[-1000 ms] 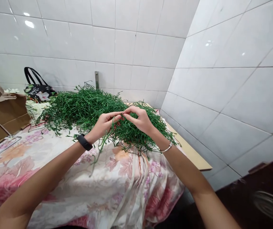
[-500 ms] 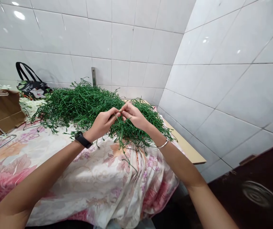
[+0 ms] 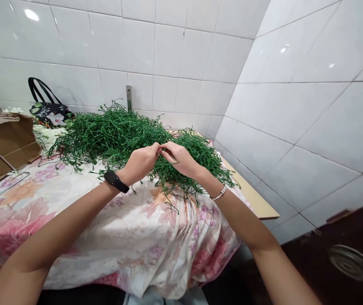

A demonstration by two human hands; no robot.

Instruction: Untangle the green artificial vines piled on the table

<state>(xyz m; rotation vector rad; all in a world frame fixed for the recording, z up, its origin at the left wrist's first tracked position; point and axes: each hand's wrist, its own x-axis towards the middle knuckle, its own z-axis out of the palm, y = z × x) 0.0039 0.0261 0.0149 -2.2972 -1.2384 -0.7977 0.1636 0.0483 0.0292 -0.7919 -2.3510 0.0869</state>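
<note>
Over the middle of the table, my left hand (image 3: 141,162) and my right hand (image 3: 182,160) meet with their fingertips together. Both are closed in a pinch on a thin green artificial stem (image 3: 175,162), part of which shows against the right hand. The pinched part is mostly hidden by my fingers. Behind and below the hands spreads a tangled heap of green artificial stems (image 3: 114,133) with small forked tips. Some stems hang toward the front over a floral cloth (image 3: 105,237). A black band is on my left wrist, a silver bangle on my right.
At left are a cardboard box (image 3: 6,137), a bent metal rod (image 3: 12,167), white flowers (image 3: 46,136) and a black floral bag (image 3: 50,113). A metal strip (image 3: 128,98) stands against the tiled wall. The board's bare corner (image 3: 260,205) juts out at right, near dark furniture (image 3: 336,237).
My left fingers have curled in more tightly and both hands are now closer together. Stems that dangled below the hands have been drawn up. The view has shifted slightly.
</note>
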